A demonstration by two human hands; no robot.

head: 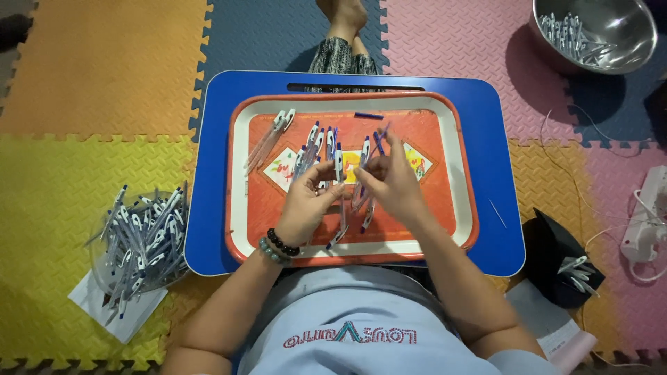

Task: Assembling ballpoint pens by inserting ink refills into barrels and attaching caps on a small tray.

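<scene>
An orange tray with a white rim (pixel 240 173) lies on a blue lap table (pixel 208 208). Several white and blue pens (pixel 316 142) are scattered across the tray, with two more pens (pixel 267 139) at its upper left. My left hand (pixel 306 205), with bead bracelets on the wrist, and my right hand (pixel 392 184) meet over the tray's middle. Together they hold an upright white pen with a blue tip (pixel 339 167) between the fingertips. My right hand also pinches a thin blue pen part (pixel 379 142).
A clear bowl heaped with pens (pixel 142 239) sits on the yellow foam mat at left. A metal bowl with pens (pixel 597 31) is at the top right. A black box with pens (pixel 566 267) and a white power strip (pixel 646 215) lie at right.
</scene>
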